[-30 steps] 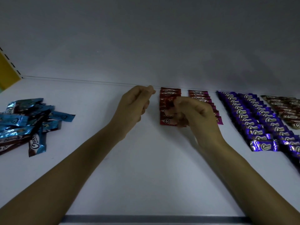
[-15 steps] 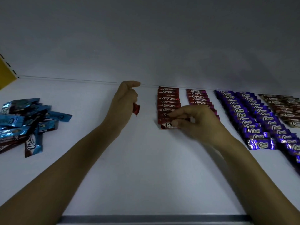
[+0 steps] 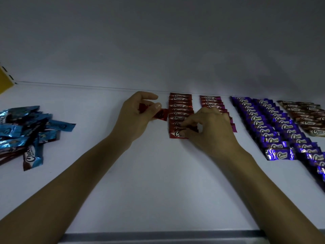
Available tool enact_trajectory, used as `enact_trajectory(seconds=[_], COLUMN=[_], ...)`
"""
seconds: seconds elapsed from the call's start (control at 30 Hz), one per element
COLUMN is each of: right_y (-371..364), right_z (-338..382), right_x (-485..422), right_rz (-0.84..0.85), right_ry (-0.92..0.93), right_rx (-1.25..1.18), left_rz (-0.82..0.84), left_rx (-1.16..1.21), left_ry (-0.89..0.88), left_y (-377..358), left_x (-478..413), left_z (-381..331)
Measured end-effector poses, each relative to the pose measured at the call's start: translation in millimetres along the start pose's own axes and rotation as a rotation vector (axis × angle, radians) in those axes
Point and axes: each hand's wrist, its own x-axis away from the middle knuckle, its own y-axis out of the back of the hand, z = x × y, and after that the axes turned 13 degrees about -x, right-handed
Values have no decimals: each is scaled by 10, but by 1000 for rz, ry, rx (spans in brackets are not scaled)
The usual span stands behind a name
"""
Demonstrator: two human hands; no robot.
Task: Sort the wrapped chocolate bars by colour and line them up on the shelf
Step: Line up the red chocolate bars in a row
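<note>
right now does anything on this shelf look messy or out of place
Yes: the blue bars at far left lie in a loose heap, crossing at all angles, with dark wrappers mixed in. The red bars and purple bars to the right sit in neat rows.

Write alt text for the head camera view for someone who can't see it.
On a white shelf, the right hand pinches the nearest bar of a red row; the left hand holds more red bars. A blue pile lies left, purple rows right.
</note>
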Motion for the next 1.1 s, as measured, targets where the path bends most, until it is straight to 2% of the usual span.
enact_trajectory(seconds=[0.07, 0.17, 0.2, 0.27, 0.43, 0.6, 0.77, 0.9, 1.0, 1.1], right_y=[-2, 4, -5, -11, 55, 166, 155, 135, 118, 101], right_z=[26, 154, 177, 199, 200, 225, 211, 164, 148, 109], right_x=[6, 4, -4, -19, -21, 14, 11, -5, -9, -1], right_rz=[-51, -32, -30, -51, -85, -109, -50, -27, -11, 46], right_ry=[-9, -139, -171, -177, -154, -255, -297, -312, -255, -132], right_rx=[-143, -656, -754, -802, -766, -1093, -1195, -1184, -1075, -834], left_rz=[43, 146, 179, 201, 141, 44, 15, 17, 6, 4], left_rx=[96, 171, 173, 163, 24, -18, -71, -107, -108, -99], left_ry=[19, -14, -32, -41, -47, -25, -12, -16, -27, -16], left_y=[-3, -21, -30, -42, -55, 22, 32, 15, 20, 17], left_x=[22, 76, 94, 117, 111, 33, 12, 3, -2, -3], left_z=[-31, -88, -104, -129, -122, -66, -9, 28, 28, 24])
